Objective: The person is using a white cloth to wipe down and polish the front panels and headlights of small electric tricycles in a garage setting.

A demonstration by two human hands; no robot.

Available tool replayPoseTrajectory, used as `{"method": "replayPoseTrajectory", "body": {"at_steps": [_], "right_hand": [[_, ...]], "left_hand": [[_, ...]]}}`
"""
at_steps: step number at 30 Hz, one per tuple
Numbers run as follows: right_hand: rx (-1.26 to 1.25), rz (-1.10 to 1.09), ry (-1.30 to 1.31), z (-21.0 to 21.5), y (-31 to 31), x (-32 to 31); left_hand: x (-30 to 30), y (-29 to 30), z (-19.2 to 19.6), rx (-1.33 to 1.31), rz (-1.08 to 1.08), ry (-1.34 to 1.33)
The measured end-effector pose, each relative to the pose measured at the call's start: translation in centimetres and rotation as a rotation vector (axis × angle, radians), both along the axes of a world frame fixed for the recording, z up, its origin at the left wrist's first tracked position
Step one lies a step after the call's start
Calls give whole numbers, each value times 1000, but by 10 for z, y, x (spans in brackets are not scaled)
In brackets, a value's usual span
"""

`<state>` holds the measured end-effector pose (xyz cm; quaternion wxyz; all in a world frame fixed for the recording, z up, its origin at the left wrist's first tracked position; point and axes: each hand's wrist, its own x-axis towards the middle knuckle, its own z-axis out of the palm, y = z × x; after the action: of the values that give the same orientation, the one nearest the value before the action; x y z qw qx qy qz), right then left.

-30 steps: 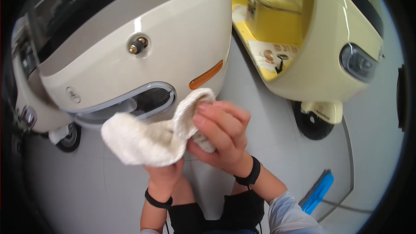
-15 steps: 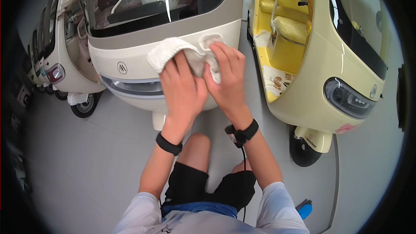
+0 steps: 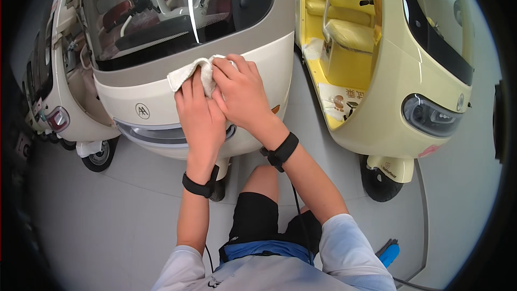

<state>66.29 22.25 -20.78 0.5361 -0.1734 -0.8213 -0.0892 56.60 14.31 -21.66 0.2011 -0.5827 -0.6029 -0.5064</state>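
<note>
A white cloth [image 3: 186, 74] lies bunched on the cream front panel of a small enclosed vehicle [image 3: 134, 94], just below its windscreen. My left hand [image 3: 198, 113] lies flat on the panel with its fingertips on the cloth. My right hand [image 3: 242, 94] presses on the cloth's right part, overlapping the left hand. Both wrists carry black bands. Most of the cloth is hidden under my fingers.
A yellow vehicle [image 3: 431, 59] with an open door and a yellow seat stands close on the right. Another cream vehicle [image 3: 51, 102] stands at the left. The floor [image 3: 107, 215] is grey. A blue object [image 3: 389, 253] lies by my right side.
The cloth was held up in the air between both hands, then brought down onto the vehicle's front. My hands now press it flatter on the panel, and the view has tilted up.
</note>
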Motion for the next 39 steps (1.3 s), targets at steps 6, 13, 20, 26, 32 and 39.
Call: {"method": "replayPoseTrajectory", "body": {"at_steps": [6, 13, 20, 26, 32, 39], "right_hand": [[62, -13, 12, -3, 16, -5], [14, -99, 37, 3, 33, 27], [-58, -208, 146, -5, 51, 46], [-31, -104, 110, -4, 19, 10], [-138, 47, 42, 4, 10, 3], [-145, 12, 38, 9, 25, 29]], "left_hand": [[-1, 22, -10, 96, -16, -39], [30, 33, 1, -35, 107, 228], [54, 36, -2, -38, 223, 258], [3, 15, -18, 9, 159, 40], [30, 12, -46, 333, -66, -256], [65, 28, -55, 277, -155, -167]]}}
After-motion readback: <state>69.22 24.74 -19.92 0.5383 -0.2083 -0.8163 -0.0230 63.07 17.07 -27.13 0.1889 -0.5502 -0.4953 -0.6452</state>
